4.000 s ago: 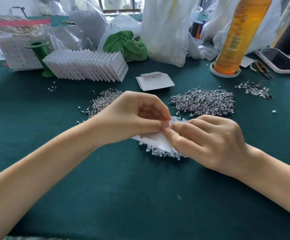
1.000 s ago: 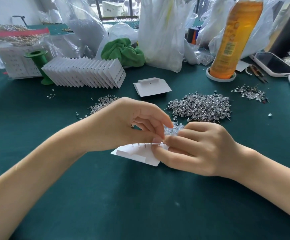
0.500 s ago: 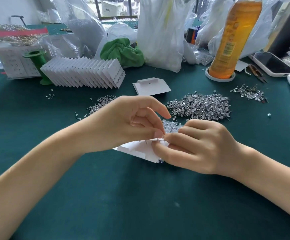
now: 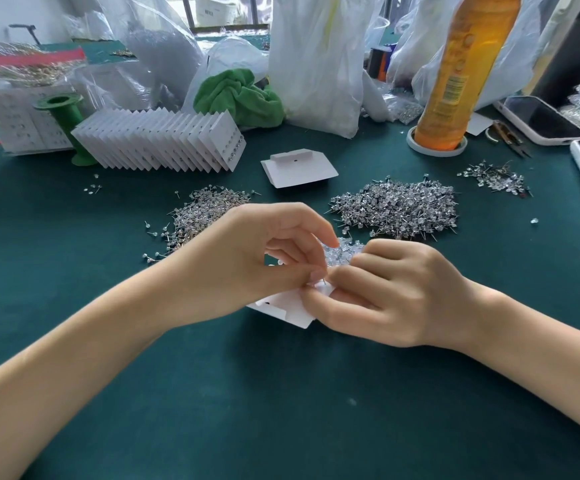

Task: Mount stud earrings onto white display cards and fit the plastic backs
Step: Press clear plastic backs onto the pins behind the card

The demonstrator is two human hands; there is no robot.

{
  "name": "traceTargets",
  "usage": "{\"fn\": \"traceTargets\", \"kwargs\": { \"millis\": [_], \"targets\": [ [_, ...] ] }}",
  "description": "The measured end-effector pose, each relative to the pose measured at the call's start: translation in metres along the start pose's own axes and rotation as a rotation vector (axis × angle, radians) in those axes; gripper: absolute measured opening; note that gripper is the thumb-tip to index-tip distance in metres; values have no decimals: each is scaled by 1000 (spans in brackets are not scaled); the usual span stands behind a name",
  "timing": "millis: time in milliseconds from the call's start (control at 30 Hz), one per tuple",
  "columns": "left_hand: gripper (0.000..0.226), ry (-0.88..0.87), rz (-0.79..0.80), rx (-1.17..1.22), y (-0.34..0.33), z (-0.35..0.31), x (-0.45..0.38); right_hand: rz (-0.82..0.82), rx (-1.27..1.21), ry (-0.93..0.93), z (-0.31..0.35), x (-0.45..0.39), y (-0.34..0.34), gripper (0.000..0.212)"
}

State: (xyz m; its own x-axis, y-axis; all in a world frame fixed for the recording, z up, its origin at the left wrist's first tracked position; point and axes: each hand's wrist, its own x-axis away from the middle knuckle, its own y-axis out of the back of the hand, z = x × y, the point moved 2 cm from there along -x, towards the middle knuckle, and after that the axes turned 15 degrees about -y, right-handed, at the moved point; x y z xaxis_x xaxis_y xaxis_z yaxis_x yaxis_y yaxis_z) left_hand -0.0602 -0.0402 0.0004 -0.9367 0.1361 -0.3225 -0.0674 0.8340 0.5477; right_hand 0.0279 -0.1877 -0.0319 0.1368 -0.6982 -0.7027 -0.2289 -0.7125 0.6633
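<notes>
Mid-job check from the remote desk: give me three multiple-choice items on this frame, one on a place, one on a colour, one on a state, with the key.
1. Where does the loose white card lie?
A. on the phone
B. on the table between the fanned row of cards and the orange bottle
C. inside a plastic bag

2. What colour is the crumpled cloth behind the fanned row of cards?
A. green
B. red
C. black

3. What is the state of the card being worked on?
A. lying untouched
B. stacked in the row
C. held by both hands, left hand and right hand

Key: 1 B, it sits on the green cover in the gap between them; 2 A, it is bright green; 3 C, fingers of both hands pinch its edge.
</notes>
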Motion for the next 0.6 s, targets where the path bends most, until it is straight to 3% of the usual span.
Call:
{"fn": "traceTargets", "kwargs": {
  "millis": [600],
  "targets": [
    [23,-53,60,-51,-1,0,-3,21,-20,0,0,1,0,16]
  ]
}}
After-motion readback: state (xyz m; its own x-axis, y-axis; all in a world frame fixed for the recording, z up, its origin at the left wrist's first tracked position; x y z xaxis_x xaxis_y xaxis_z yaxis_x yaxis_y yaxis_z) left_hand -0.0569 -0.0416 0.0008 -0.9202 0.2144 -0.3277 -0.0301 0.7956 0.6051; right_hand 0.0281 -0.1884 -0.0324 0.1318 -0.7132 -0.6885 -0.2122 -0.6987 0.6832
